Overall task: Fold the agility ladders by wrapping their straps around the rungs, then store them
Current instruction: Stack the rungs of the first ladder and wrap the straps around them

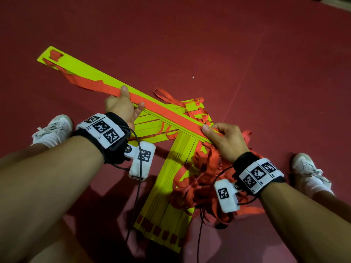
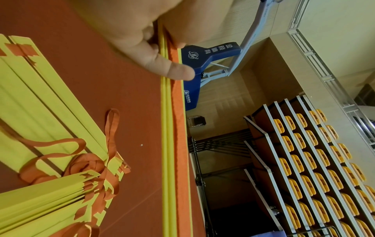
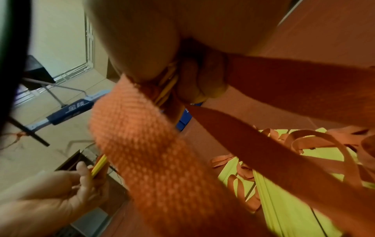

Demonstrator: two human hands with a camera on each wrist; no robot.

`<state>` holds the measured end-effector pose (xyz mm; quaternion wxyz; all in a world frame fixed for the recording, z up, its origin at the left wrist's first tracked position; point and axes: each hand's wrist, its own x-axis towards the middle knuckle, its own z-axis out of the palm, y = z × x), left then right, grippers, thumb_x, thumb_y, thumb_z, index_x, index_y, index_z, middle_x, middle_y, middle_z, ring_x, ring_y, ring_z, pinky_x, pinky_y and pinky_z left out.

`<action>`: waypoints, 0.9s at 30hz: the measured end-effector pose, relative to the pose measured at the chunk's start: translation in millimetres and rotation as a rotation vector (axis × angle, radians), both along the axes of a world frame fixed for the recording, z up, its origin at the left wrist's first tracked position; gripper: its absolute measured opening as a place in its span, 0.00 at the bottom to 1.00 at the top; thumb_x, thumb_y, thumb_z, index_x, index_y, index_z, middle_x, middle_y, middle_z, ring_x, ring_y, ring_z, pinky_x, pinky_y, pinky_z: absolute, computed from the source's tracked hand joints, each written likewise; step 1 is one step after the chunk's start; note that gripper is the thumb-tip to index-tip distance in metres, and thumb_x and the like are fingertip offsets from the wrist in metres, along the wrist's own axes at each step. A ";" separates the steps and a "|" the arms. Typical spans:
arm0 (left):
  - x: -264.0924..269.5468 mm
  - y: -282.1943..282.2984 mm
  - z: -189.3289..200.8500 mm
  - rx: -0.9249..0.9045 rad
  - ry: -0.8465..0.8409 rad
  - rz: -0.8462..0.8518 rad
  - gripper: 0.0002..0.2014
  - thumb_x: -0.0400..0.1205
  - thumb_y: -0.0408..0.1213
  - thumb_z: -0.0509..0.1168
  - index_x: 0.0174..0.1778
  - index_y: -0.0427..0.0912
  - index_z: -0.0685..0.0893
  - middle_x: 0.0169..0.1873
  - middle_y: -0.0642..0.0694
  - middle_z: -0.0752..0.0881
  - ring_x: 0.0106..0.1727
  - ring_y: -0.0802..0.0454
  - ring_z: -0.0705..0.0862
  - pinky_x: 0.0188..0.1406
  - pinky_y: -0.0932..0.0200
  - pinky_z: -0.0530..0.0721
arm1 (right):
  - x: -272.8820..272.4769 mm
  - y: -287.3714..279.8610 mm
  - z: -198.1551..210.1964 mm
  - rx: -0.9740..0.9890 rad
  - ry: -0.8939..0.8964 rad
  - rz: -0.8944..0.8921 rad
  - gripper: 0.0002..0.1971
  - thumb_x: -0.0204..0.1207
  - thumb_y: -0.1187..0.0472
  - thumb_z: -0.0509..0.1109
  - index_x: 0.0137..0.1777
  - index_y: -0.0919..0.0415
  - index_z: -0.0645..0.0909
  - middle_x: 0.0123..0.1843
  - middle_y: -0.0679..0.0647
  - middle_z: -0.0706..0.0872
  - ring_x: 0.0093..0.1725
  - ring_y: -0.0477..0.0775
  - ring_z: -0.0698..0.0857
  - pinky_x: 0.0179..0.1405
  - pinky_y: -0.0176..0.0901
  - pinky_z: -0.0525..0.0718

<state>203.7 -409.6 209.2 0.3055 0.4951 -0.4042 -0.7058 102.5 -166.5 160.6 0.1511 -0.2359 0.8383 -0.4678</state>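
Yellow-green plastic rungs [image 1: 89, 72], a thin bundle stacked flat together, run between my two hands, slanting from far left to near right above the dark red floor [image 1: 247, 54]. An orange strap [image 1: 152, 106] lies lengthwise along the top of the bundle. My left hand [image 1: 121, 107] grips the bundle partway along, thumb pressed down on the strap and fingers curled underneath; the left wrist view shows that thumb [image 2: 172, 69] lying flat against the rungs' edge. My right hand [image 1: 222, 141] pinches the near end of the bundle, thumb on top and fingers curled round it, with strap webbing [image 3: 146, 144] hanging loose right beside the palm in the right wrist view. Below my hands, on the floor, lies a second stack of rungs [image 1: 171, 186] fanned slightly, its far end under the held bundle, and a tangled heap of orange straps [image 1: 201, 179] sits against its right side. My white shoes [image 1: 55, 128] stand on either side of the pile.
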 end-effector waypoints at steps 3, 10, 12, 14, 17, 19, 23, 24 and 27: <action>0.9 4.1 0.3 -0.019 -0.017 -0.029 0.17 0.89 0.49 0.62 0.59 0.36 0.74 0.36 0.49 0.73 0.18 0.61 0.83 0.36 0.61 0.89 | 0.4 0.0 4.0 -0.097 -0.062 -0.063 0.20 0.73 0.43 0.78 0.35 0.61 0.86 0.30 0.61 0.87 0.29 0.51 0.82 0.33 0.46 0.79; 0.7 12.2 -16.3 -0.174 -0.198 -0.207 0.27 0.81 0.57 0.73 0.50 0.31 0.79 0.45 0.41 0.83 0.33 0.54 0.89 0.58 0.46 0.89 | -0.8 3.8 25.9 -0.198 -0.216 -0.089 0.14 0.77 0.59 0.77 0.34 0.66 0.82 0.20 0.44 0.83 0.18 0.39 0.79 0.20 0.28 0.75; 1.7 13.5 -22.2 -0.362 -0.498 -0.314 0.47 0.74 0.69 0.71 0.72 0.27 0.74 0.67 0.31 0.80 0.63 0.37 0.84 0.70 0.39 0.81 | -2.2 4.6 25.4 -0.177 -0.208 -0.080 0.14 0.76 0.56 0.78 0.33 0.63 0.84 0.23 0.48 0.86 0.20 0.43 0.81 0.23 0.31 0.77; 6.2 24.9 -17.8 -0.524 -0.660 -0.381 0.57 0.75 0.68 0.70 0.86 0.32 0.56 0.83 0.29 0.59 0.82 0.28 0.63 0.81 0.37 0.65 | -4.1 4.9 21.1 -0.126 -0.180 -0.084 0.17 0.73 0.48 0.80 0.32 0.61 0.86 0.29 0.59 0.89 0.26 0.51 0.83 0.29 0.40 0.79; 12.1 43.6 -10.5 -0.880 -0.513 -0.628 0.51 0.73 0.69 0.71 0.87 0.47 0.62 0.85 0.39 0.61 0.84 0.36 0.59 0.83 0.40 0.60 | -3.4 3.0 18.8 -0.075 -0.192 -0.072 0.19 0.72 0.46 0.80 0.32 0.63 0.87 0.34 0.71 0.89 0.28 0.57 0.81 0.31 0.48 0.78; 16.3 56.0 -9.2 -1.017 -0.389 -0.918 0.48 0.66 0.74 0.66 0.81 0.55 0.73 0.79 0.48 0.75 0.81 0.44 0.69 0.82 0.40 0.65 | -2.1 -0.1 20.9 -0.058 -0.217 -0.023 0.21 0.73 0.47 0.80 0.34 0.66 0.86 0.34 0.74 0.87 0.28 0.58 0.80 0.30 0.50 0.76; 19.6 81.4 -11.5 -1.150 -0.397 -1.266 0.42 0.71 0.67 0.74 0.80 0.58 0.71 0.75 0.52 0.78 0.79 0.47 0.72 0.81 0.43 0.65 | 0.9 -4.8 27.8 0.008 -0.199 0.064 0.22 0.75 0.50 0.79 0.37 0.73 0.85 0.20 0.57 0.75 0.19 0.48 0.66 0.20 0.37 0.62; 19.6 84.6 -14.1 -1.179 -0.418 -1.283 0.39 0.75 0.63 0.74 0.81 0.57 0.69 0.76 0.51 0.76 0.80 0.47 0.70 0.81 0.44 0.64 | 1.6 -6.0 29.4 0.022 -0.190 0.084 0.22 0.75 0.51 0.78 0.38 0.74 0.85 0.18 0.52 0.72 0.18 0.46 0.64 0.18 0.36 0.60; 19.0 82.7 -19.7 -1.259 -0.521 -1.316 0.32 0.82 0.58 0.69 0.78 0.52 0.68 0.73 0.49 0.79 0.75 0.44 0.75 0.74 0.44 0.70 | 4.2 -7.5 33.0 0.052 -0.160 0.150 0.23 0.76 0.51 0.78 0.38 0.75 0.84 0.16 0.46 0.70 0.17 0.44 0.63 0.17 0.35 0.60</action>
